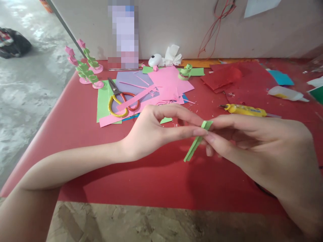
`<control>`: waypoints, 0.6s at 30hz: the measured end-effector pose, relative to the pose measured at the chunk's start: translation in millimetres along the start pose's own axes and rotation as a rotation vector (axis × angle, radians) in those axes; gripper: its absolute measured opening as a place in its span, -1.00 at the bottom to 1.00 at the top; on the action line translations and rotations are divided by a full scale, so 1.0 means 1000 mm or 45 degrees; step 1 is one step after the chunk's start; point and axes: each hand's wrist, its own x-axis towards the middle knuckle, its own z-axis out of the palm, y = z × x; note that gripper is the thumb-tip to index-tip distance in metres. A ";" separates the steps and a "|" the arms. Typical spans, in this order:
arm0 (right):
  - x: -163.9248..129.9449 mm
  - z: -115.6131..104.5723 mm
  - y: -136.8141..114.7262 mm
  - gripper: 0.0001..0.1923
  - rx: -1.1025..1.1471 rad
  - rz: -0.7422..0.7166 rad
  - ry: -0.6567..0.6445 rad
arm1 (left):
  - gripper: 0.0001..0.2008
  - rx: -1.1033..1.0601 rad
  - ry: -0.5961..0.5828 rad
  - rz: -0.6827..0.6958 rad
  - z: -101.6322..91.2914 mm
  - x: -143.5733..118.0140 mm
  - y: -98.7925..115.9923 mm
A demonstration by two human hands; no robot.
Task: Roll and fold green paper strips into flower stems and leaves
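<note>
The person's left hand and right hand meet above a red tabletop, both pinching a folded green paper strip between thumb and fingers. The strip slants, its lower end pointing near and left. Beyond the left hand, scissors with one yellow and one red handle lie on green, purple and pink paper, a pink strip crossing the handles. A curled green strip sits by the pink sheet. At the far left stand paper flowers on pink bases. Beyond the right hand lie a yellow-handled tool and, farther off, a translucent bottle.
</note>
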 end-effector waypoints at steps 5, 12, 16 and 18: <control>-0.002 0.002 0.004 -0.95 0.042 0.043 0.091 | -0.97 -0.051 -0.014 0.020 0.000 -0.001 -0.001; -0.004 0.004 0.009 -0.95 0.074 0.013 0.128 | -0.98 0.006 -0.033 0.102 -0.002 -0.002 -0.002; -0.002 0.003 0.006 -0.92 0.010 -0.017 0.134 | -0.97 0.149 -0.019 0.193 -0.002 -0.002 -0.001; -0.001 0.003 0.005 -0.93 -0.028 -0.004 0.128 | -0.96 0.177 -0.025 0.186 -0.003 -0.001 0.002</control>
